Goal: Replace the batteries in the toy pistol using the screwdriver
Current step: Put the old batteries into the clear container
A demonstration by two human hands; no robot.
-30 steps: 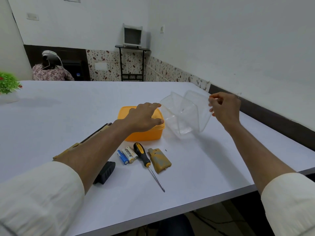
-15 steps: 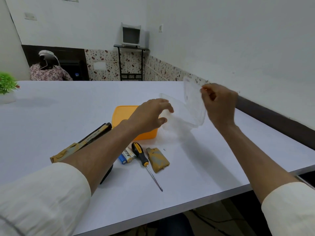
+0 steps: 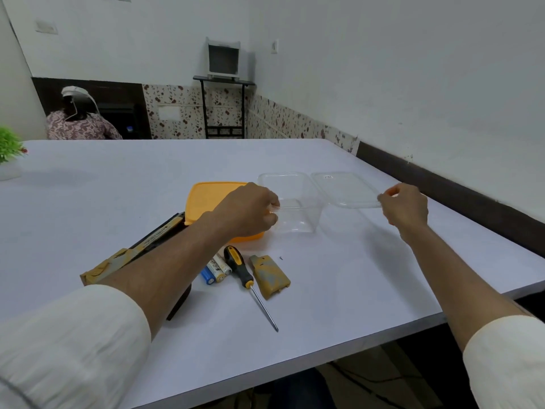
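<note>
The left hand (image 3: 250, 212) is gripping the near rim of a clear tub (image 3: 290, 202), its fingers curled over the edge, while the right hand (image 3: 405, 206) is pinching the corner of the clear lid (image 3: 345, 188) between thumb and fingertips, holding it off to the right of the tub. The tub is standing open on the counter (image 3: 368, 276) just beside an orange box (image 3: 206, 193); whether anything is lying inside the tub is hard to tell.

The pistol (image 3: 153, 240) is lying on the counter at the left, mostly hidden under the left forearm, with its black grip poking out near the sleeve. Its battery cover (image 3: 269, 276) is lying loose next to the screwdriver (image 3: 244, 276), and a tiny dark speck that is probably the screw (image 3: 281, 257) is sitting just beyond it. Three batteries (image 3: 216, 268) are lying side by side on the other side of the screwdriver handle.

So the opening-up part is looking done: screw out, cover off, cells out. What is remaining, by my reading, is fetching or sorting fresh cells, loading them into the grip, refitting the cover and driving the screw back in.
</note>
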